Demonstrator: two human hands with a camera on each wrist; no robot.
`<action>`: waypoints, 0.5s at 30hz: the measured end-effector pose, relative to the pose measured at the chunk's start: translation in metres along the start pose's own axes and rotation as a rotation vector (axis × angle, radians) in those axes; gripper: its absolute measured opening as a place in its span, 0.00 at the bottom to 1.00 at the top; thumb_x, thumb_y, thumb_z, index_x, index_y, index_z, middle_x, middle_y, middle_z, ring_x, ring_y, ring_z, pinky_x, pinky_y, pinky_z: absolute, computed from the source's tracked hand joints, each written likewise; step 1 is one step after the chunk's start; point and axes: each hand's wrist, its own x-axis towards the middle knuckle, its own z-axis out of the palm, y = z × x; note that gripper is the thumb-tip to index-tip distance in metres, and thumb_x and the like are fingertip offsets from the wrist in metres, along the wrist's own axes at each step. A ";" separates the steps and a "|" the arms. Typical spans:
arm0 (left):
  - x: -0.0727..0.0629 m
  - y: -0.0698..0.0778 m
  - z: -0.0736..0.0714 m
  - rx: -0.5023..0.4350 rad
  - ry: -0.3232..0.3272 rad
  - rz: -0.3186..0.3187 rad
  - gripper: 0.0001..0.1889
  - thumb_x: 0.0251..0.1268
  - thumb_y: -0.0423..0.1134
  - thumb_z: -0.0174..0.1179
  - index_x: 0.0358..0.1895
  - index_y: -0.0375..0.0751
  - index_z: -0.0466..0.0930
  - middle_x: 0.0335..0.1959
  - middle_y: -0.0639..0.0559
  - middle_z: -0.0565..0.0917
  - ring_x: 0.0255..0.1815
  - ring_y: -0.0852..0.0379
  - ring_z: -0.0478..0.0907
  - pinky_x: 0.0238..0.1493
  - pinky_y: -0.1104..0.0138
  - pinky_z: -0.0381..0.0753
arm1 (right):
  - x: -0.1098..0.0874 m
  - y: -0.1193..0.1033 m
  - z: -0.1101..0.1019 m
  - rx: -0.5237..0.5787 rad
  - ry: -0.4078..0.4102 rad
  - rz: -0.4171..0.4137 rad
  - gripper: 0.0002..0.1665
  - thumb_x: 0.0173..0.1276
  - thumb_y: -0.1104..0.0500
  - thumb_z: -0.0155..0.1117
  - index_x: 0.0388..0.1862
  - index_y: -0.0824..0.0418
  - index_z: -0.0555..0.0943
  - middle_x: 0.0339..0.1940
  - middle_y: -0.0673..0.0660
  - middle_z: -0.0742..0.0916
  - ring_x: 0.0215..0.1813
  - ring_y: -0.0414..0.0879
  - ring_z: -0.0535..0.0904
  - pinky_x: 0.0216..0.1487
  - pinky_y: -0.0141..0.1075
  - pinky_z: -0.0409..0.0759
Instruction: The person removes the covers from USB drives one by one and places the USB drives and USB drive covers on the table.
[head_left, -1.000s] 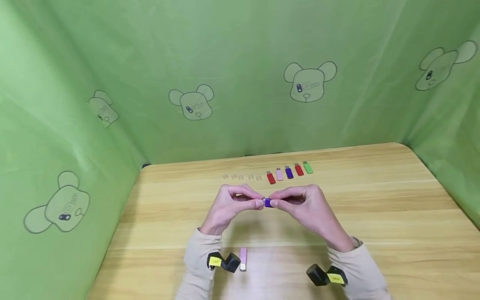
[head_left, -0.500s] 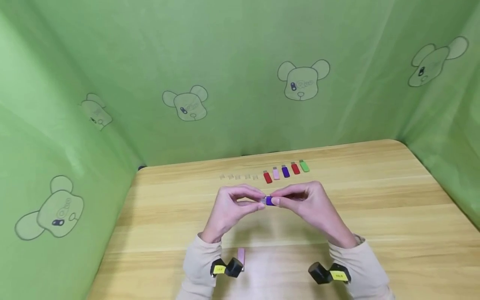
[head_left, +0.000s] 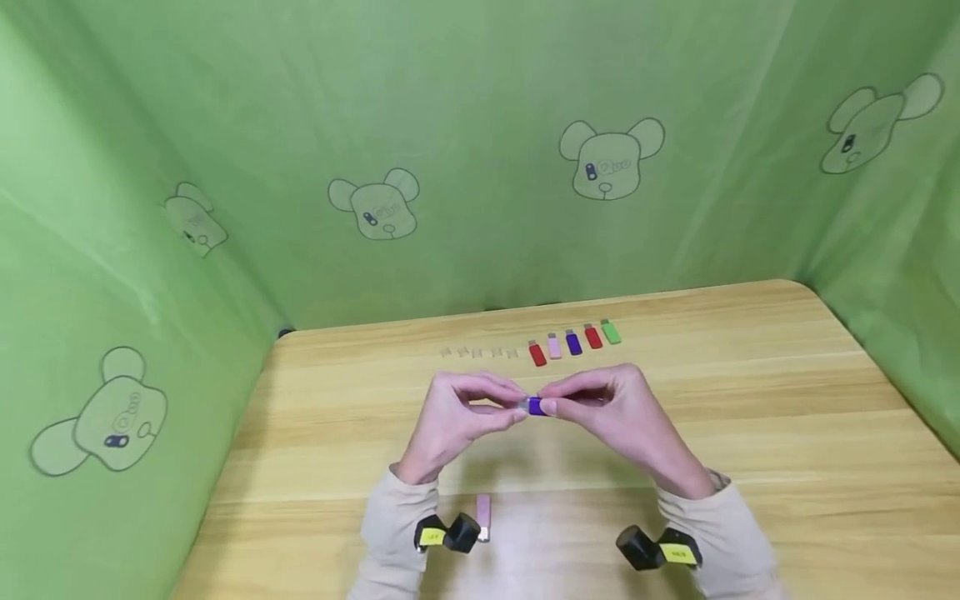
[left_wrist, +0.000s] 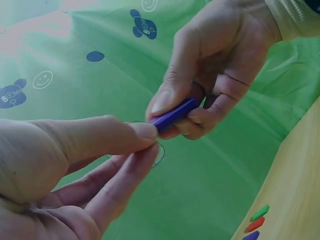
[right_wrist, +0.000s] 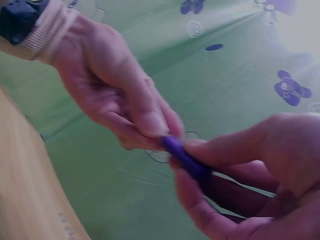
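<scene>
Both hands meet above the middle of the table over a purple-blue USB flash drive (head_left: 535,406). My right hand (head_left: 611,408) pinches its coloured body between thumb and fingers. At the plug end, my left hand (head_left: 465,417) pinches with thumb and fingertips, where a small pale piece shows. The left wrist view shows the drive's body (left_wrist: 172,116) sticking out past the right thumb. From the right wrist, the drive (right_wrist: 186,159) lies slanted between the two hands, its plug end covered by the left fingertips.
Beyond the hands, a row of USB drives lies on the wooden table (head_left: 750,400): a red one (head_left: 537,353), a pink one (head_left: 554,346), a blue one (head_left: 573,342) and others. Left of them lie several small clear pieces (head_left: 477,353). A pink drive (head_left: 483,512) lies near the left wrist.
The left fingertips have eased slightly off the blue body, and more of the pale piece at the plug end shows between the hands. The view has shifted a little.
</scene>
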 end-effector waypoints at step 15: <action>-0.002 0.001 -0.005 0.024 0.004 -0.040 0.10 0.54 0.24 0.75 0.41 0.28 0.89 0.43 0.42 0.90 0.43 0.48 0.88 0.47 0.56 0.90 | -0.003 -0.001 -0.001 -0.028 0.027 0.023 0.11 0.61 0.59 0.80 0.41 0.62 0.91 0.38 0.57 0.92 0.37 0.49 0.89 0.40 0.37 0.89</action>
